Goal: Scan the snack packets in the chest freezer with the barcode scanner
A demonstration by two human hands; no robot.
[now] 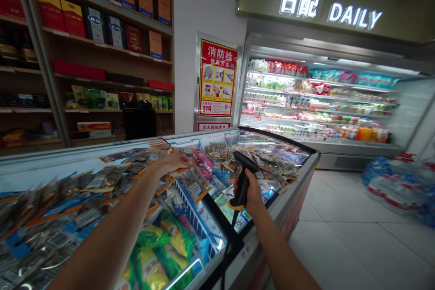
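My right hand is wrapped round the grip of a black barcode scanner with a yellow-orange end. The scanner's head points left, above the glass of a chest freezer. My left hand is closed at the orange edge of a small packet with a printed label. The packet hangs from the fingers over the blue wire basket. Many similar flat packets lie across the freezer top on both sides. A black cable runs down the freezer's front.
Green and yellow bags lie inside the freezer. Behind are shelves of boxes, a red fire-hydrant notice and a lit refrigerated display. Bundles of water bottles stand on the tiled floor at right.
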